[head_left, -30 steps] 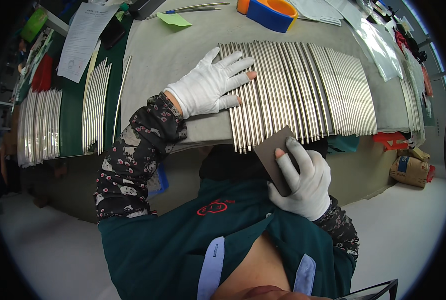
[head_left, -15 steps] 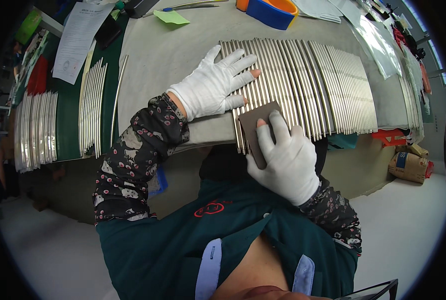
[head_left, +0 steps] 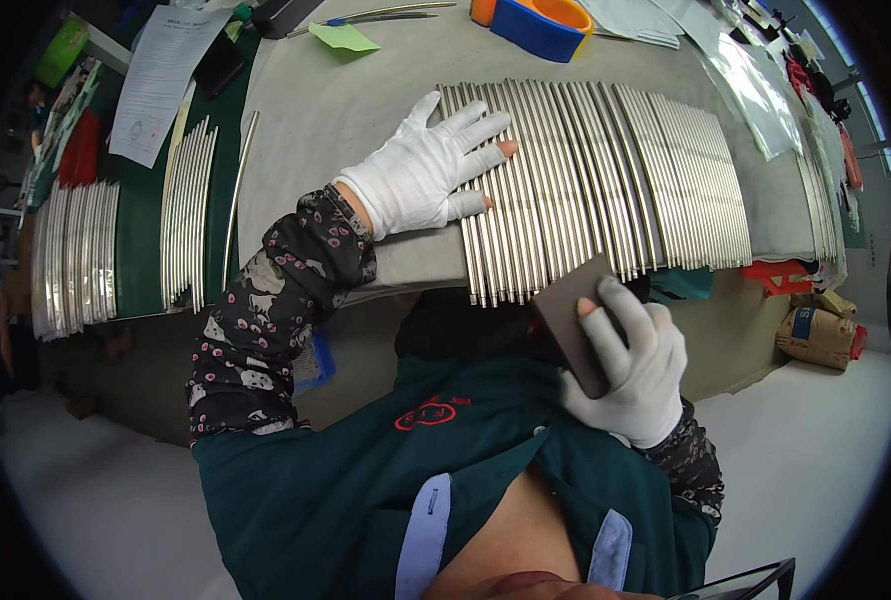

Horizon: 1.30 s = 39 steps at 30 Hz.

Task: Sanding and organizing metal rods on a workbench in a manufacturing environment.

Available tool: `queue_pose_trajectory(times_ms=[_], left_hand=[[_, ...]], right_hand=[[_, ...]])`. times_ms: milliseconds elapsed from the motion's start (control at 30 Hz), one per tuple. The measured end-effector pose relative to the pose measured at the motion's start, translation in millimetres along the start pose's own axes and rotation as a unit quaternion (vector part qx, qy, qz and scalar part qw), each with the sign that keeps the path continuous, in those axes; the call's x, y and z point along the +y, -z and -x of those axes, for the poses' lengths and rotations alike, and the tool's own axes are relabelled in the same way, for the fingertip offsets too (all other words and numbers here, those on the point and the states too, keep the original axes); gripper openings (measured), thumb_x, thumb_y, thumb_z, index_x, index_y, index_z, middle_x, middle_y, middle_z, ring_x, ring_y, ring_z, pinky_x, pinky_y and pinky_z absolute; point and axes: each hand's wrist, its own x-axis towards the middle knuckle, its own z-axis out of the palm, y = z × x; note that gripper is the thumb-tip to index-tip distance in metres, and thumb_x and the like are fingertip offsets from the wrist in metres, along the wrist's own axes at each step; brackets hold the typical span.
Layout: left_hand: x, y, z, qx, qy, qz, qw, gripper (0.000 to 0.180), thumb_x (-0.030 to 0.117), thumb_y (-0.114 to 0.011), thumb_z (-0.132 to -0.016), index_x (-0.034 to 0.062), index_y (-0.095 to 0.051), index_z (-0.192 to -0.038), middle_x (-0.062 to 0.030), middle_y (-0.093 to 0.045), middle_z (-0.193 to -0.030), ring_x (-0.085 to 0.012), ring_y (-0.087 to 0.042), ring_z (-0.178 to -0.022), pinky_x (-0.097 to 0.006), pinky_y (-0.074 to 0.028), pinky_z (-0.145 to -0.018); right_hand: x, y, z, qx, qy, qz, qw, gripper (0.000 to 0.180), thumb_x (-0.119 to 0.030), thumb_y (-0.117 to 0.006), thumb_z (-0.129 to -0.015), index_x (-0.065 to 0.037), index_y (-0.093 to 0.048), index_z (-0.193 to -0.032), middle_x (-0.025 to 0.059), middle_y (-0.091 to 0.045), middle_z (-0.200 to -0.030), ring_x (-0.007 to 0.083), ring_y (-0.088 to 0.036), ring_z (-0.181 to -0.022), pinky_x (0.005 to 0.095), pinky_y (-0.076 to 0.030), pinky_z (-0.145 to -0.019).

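Note:
Side by side on the grey-covered table lies a broad row of shiny metal rods [head_left: 556, 190], their near ends reaching the table's front edge. My left hand [head_left: 431, 170], in a white glove with some bare fingertips, rests spread and flat on the rods at the row's left end. In my right hand [head_left: 631, 365], gloved the same way, is a flat brown-grey sanding block [head_left: 574, 325], gripped between thumb and fingers. The block is at the near ends of the rods, mostly past the table edge; whether it touches them I cannot tell.
To the left, on green matting, lie a smaller group of rods [head_left: 188, 215], a plastic-wrapped bundle [head_left: 76, 255] and a single rod [head_left: 240, 200]. Printed paper [head_left: 164, 80] sits behind them. Farther back are a green note [head_left: 344, 38] and a blue-and-orange tape dispenser [head_left: 534, 28].
My right hand has moved the sanding block right and toward me, off the rods' left near ends, which now show. My left hand has stayed in place.

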Motion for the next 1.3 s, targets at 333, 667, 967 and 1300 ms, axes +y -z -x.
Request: queue_pose_trajectory(times_ms=[333, 667, 967, 1300], left_hand=[[3.0, 10.3, -56.1, -0.002, -0.084, -0.004, 0.996, 0.073, 0.062, -0.031, -0.093, 0.0129, -0.03, -0.147, -0.0176, -0.026, -0.152, -0.0375, -0.027, -0.139, -0.059, -0.018, -0.112], [17.2, -11.2, -97.4, -0.021, -0.137, 0.007, 0.99, 0.072, 0.06, -0.028, -0.094, 0.0137, -0.023, -0.149, -0.0195, -0.027, -0.151, -0.039, -0.029, -0.137, -0.057, -0.019, -0.111], [-4.4, 0.7, -45.4, -0.045, -0.126, 0.058, 0.989, 0.073, 0.061, -0.027, -0.095, 0.0156, -0.018, -0.151, -0.0213, -0.023, -0.152, -0.0415, -0.026, -0.139, -0.059, -0.018, -0.111], [23.6, -0.9, -141.1, 0.054, -0.183, 0.092, 0.977, 0.074, 0.06, -0.032, -0.094, 0.0122, -0.022, -0.149, -0.0244, -0.022, -0.151, -0.0422, -0.027, -0.137, -0.057, -0.021, -0.11]], right_hand=[[60.3, 12.3, 56.8, 0.117, -0.171, 0.099, 0.973, 0.069, -0.016, -0.074, -0.053, -0.009, -0.056, -0.12, 0.0144, -0.054, -0.123, 0.0297, -0.055, -0.089, 0.0385, -0.049, -0.074], [86.6, 13.5, 78.2, 0.118, -0.22, 0.098, 0.963, 0.066, -0.014, -0.073, -0.055, -0.008, -0.057, -0.119, 0.0137, -0.054, -0.123, 0.0294, -0.054, -0.09, 0.0382, -0.049, -0.076], [110.1, 9.9, 85.3, 0.141, -0.226, 0.086, 0.96, 0.064, -0.012, -0.072, -0.055, -0.007, -0.058, -0.117, 0.0144, -0.054, -0.123, 0.0295, -0.054, -0.091, 0.0384, -0.048, -0.077], [117.1, 10.7, 77.3, 0.162, -0.221, 0.086, 0.958, 0.063, -0.014, -0.07, -0.057, -0.006, -0.058, -0.118, 0.0149, -0.054, -0.123, 0.0298, -0.054, -0.091, 0.0384, -0.047, -0.079]])
